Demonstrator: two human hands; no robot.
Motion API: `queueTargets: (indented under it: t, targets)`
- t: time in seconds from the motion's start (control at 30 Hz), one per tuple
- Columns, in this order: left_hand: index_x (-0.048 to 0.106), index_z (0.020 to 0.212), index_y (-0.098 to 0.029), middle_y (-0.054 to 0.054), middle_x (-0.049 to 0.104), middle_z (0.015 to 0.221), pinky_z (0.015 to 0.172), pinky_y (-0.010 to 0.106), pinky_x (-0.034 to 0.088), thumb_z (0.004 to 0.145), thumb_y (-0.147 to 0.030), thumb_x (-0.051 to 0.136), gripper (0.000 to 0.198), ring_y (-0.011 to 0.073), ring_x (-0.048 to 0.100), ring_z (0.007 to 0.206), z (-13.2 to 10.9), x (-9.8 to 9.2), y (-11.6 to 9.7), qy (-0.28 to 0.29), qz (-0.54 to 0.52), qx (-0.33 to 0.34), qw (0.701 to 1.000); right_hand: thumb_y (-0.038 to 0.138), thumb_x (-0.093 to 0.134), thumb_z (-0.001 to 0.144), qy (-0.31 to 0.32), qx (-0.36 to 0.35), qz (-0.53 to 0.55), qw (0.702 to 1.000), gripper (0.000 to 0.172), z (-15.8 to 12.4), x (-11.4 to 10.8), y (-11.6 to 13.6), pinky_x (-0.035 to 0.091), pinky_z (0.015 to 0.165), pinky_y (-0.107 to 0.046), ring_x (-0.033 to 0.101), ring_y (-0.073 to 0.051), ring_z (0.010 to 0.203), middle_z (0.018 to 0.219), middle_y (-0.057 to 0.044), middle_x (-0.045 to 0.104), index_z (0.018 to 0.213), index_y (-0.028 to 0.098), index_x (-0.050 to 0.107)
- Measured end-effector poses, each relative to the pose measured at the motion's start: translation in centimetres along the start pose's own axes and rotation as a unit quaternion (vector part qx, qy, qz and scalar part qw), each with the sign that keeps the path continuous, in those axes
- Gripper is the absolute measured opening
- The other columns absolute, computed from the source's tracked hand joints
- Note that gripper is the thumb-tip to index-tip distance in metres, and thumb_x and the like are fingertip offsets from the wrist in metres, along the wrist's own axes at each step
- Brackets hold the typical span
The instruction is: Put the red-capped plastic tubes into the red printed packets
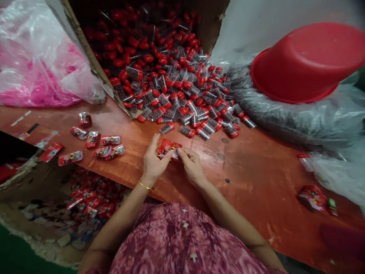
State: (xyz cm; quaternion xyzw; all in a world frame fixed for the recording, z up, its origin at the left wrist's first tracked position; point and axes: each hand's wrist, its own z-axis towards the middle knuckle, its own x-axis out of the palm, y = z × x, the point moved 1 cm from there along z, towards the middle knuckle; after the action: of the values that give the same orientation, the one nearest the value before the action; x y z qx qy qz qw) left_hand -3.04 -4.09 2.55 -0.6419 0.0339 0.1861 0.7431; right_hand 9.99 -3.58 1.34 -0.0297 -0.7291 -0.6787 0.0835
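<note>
I have two hands at work, my left hand (152, 161) and my right hand (191, 163), and between them one red packet (168, 146). To my left on the tabletop (256, 171) lie eight sealed packets (91, 139), as near as I can count. One cardboard box (212, 23) spills red-capped tubes (182, 95), far too many to count. There is one red basin (308, 61), one bag of pink pieces (37, 76), and one gold bangle (145, 186) on my left wrist.

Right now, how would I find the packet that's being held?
Find the tipped cardboard box spilling red-capped tubes onto the brown table. Just below that pile, the left hand and right hand meet. The red packet is pinched between them, while the other packets lie loose farther left.
</note>
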Motion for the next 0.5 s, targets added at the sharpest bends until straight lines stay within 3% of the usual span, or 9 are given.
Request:
queueTargets:
  t: [0.1,0.17,0.23,0.33,0.43,0.5]
  targets:
    - [0.065,0.1,-0.013,0.011,0.07,0.097,0.075,0.031,0.052,0.07,-0.041,0.065,0.041,0.0204,0.066,0.086,-0.4,0.7,0.6,0.051,-0.15,-0.155,0.975,0.044,0.058,0.076,-0.041,-0.006,-0.001,0.999,0.031,-0.3,-0.4,-0.1,0.038,0.059,-0.023,0.045,-0.01,0.057,0.059,0.003,0.055,0.062,0.018,0.061]
    - [0.068,0.085,-0.013,0.007,0.071,0.079,0.06,0.025,0.05,0.068,-0.043,0.066,0.034,0.016,0.065,0.068,-0.6,1.1,0.6,0.066,-0.194,-0.212,0.955,0.044,0.058,0.075,-0.052,-0.008,0.003,0.999,0.03,-0.3,-0.5,-0.2,0.039,0.06,-0.024,0.047,-0.011,0.058,0.06,0.003,0.057,0.063,0.018,0.062]
    - [0.07,0.078,-0.014,0.003,0.069,0.07,0.056,0.021,0.047,0.065,-0.04,0.07,0.029,0.0127,0.061,0.061,-0.6,1.3,0.4,0.055,-0.21,-0.223,0.95,0.044,0.06,0.073,-0.055,-0.006,0.012,0.998,0.028,-0.2,-0.5,-0.4,0.041,0.061,-0.024,0.048,-0.011,0.059,0.061,0.003,0.059,0.066,0.018,0.063]
    - [0.07,0.073,-0.014,0.002,0.069,0.069,0.063,0.022,0.047,0.061,-0.034,0.073,0.023,0.0115,0.06,0.062,-0.4,1.4,0.2,0.056,-0.225,-0.199,0.952,0.045,0.062,0.07,-0.049,0.001,0.009,0.999,0.027,0.0,-0.8,-0.5,0.042,0.061,-0.025,0.049,-0.011,0.058,0.063,0.002,0.061,0.07,0.018,0.064]
    - [0.07,0.074,-0.014,0.002,0.069,0.071,0.067,0.022,0.047,0.063,-0.032,0.073,0.022,0.0116,0.06,0.066,-0.6,1.7,0.1,0.056,-0.231,-0.191,0.952,0.046,0.059,0.071,-0.057,-0.016,-0.04,0.997,0.03,0.1,-1.0,-0.3,0.039,0.055,-0.023,0.045,-0.01,0.053,0.055,0.003,0.055,0.062,0.018,0.06]
    - [0.069,0.072,-0.013,0.002,0.067,0.068,0.062,0.021,0.047,0.062,-0.036,0.073,0.026,0.0109,0.06,0.062,-0.9,2.0,0.0,0.047,-0.247,-0.225,0.942,0.045,0.054,0.075,-0.082,-0.04,-0.077,0.993,0.033,0.2,-1.0,-0.1,0.037,0.052,-0.022,0.042,-0.009,0.05,0.05,0.004,0.049,0.056,0.018,0.055]
